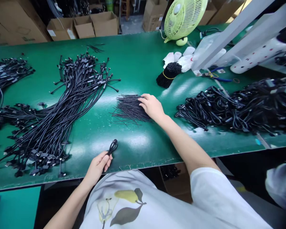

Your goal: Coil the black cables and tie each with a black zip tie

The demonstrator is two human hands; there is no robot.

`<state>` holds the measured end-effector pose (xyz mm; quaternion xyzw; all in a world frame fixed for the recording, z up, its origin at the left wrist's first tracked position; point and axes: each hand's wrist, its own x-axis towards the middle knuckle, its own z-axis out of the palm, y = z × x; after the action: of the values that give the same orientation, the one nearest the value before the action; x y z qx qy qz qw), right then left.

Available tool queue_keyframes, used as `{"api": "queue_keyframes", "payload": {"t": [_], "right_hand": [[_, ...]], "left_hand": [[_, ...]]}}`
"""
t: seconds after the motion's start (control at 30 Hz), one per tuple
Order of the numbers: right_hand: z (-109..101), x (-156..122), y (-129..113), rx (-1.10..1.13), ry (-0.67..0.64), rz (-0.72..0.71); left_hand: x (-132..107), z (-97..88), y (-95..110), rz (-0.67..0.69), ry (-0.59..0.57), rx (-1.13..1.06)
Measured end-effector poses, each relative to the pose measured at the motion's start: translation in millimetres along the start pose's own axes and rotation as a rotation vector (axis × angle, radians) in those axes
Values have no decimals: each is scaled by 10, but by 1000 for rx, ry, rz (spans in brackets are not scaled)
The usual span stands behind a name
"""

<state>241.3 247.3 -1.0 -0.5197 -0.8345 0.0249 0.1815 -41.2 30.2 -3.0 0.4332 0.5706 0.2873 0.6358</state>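
Observation:
My left hand (101,163) is closed around a folded black cable (113,146), whose looped end sticks up past the fingers near the table's front edge. Over the right end of a pile of thin black twist ties (131,108) lies my right hand (152,107), its fingertips bent down at the ties. Whether it pinches one is hidden. To the left spreads a big heap of straight black cables (71,98) with connectors at their ends. A heap of bundled black cables (214,108) lies to the right.
A bunch of black ties with a yellow band (168,74) stands behind my right hand, near crumpled white paper (187,62). A green fan (184,19), a grey metal post (231,31) and pliers (219,78) are at the back right. Cardboard boxes (105,24) line the far edge.

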Motion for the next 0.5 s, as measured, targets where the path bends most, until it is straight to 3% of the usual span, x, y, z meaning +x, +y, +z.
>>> {"api": "queue_keyframes", "payload": {"t": [0.07,0.13,0.27,0.4,0.5], "right_hand": [[84,95,196,-67,-31,28],[125,75,231,-83,-21,23],[42,-117,97,-145,84,102],[-132,-250,22,-128,206,151],[-238,-311,-58,50,322,184]], "left_hand": [[2,26,6,1,-2,-112],[-13,48,28,-2,28,-196],[-45,79,117,-14,96,-358],[-46,144,230,-7,28,-431],[-51,224,306,27,-16,-442]]}}
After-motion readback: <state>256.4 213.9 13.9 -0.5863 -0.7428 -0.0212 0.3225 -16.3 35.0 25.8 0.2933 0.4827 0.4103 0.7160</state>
